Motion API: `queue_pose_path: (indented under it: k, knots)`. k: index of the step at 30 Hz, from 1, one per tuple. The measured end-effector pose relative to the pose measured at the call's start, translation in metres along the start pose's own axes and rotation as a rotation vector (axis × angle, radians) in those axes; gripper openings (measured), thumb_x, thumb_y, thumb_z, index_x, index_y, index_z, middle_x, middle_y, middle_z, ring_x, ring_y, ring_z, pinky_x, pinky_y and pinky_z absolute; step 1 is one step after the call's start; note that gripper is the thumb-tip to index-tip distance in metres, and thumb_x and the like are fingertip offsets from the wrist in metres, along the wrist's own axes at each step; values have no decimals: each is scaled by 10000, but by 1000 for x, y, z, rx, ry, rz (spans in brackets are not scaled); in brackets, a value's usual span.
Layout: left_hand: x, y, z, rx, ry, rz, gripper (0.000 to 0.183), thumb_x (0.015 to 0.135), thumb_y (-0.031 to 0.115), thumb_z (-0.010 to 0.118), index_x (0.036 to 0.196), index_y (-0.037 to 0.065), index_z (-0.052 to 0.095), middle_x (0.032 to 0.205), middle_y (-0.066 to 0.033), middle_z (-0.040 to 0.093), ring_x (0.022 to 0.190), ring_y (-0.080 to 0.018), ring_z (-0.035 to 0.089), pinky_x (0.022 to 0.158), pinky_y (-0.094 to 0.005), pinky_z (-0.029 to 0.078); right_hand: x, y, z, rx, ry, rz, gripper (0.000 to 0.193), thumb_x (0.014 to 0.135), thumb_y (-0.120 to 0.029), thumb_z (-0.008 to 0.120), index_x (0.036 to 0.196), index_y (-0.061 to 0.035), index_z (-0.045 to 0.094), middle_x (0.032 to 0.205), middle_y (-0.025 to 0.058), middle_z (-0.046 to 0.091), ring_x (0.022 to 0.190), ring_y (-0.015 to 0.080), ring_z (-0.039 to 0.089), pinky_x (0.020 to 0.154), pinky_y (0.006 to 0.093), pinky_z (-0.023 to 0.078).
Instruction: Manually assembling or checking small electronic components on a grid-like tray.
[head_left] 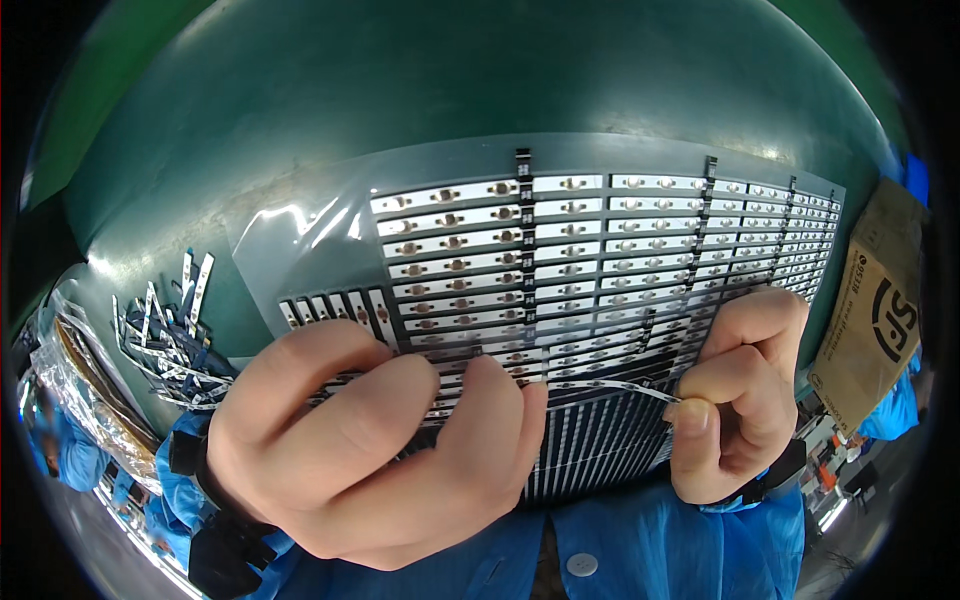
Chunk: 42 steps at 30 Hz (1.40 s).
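Observation:
A panel of white LED strips (pixel 572 215), with round lens-like parts along each strip and black cross bands, lies on clear plastic film over the table. My right hand (pixel 745 395) pinches the end of one narrow LED strip (pixel 605 383) between thumb and forefinger at the panel's near right. That strip bows up slightly from the panel and runs left to the fingers of my left hand (pixel 390 440). The left hand is closed, its curled fingers against the strip and the panel's near rows. Its fingertips are partly hidden, as is the panel beneath.
A tangled heap of loose strip pieces (pixel 175 335) lies on the green table (pixel 420 80) at left. Beyond it, a box with crumpled clear plastic (pixel 85 365) stands at the table's left edge. A brown cardboard box (pixel 868 310) is at right. People in blue appear at far left.

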<state>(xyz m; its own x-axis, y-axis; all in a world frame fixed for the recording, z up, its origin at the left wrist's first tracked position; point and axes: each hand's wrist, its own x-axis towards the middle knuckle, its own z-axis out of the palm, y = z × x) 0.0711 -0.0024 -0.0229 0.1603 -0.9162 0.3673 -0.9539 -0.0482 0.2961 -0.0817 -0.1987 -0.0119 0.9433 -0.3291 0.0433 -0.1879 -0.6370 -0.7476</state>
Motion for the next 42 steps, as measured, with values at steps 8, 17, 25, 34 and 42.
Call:
queue_pose_path:
  k: [8,17,25,34,42]
  knots:
    - [1,3,0,6,22,-26,305,535,254,718,832,229,781,887,3,583,693,-144,492,557,-300,459,0,2,0,16,-39,-20,190,799,-230,671,711,-76,603,844,87,451,756,184,388,678,300,295]
    - [4,2,-3,6,-37,7,313,536,254,733,846,240,775,898,-4,583,695,-142,509,556,-304,470,-1,6,2,-13,-20,-56,127,738,-174,663,707,-64,609,837,95,462,766,195,395,692,301,295]
    - [5,1,-6,2,-70,19,295,575,291,743,864,240,774,901,-8,589,697,-145,520,547,-309,472,-1,2,3,-147,-16,-73,114,649,-126,663,701,-62,583,833,92,447,784,217,385,709,308,295]
    - [6,0,-5,13,-66,32,251,649,331,746,877,230,778,890,-18,592,700,-153,516,548,-312,470,-4,-4,7,-331,36,-45,129,648,-170,665,723,-97,590,844,102,445,787,233,377,739,345,276]
    - [4,-2,-5,21,-76,70,211,739,351,743,895,213,778,904,-30,601,710,-163,529,556,-321,473,-3,-2,7,-364,43,-60,145,627,-187,670,716,-106,588,842,108,443,783,243,380,743,349,270]
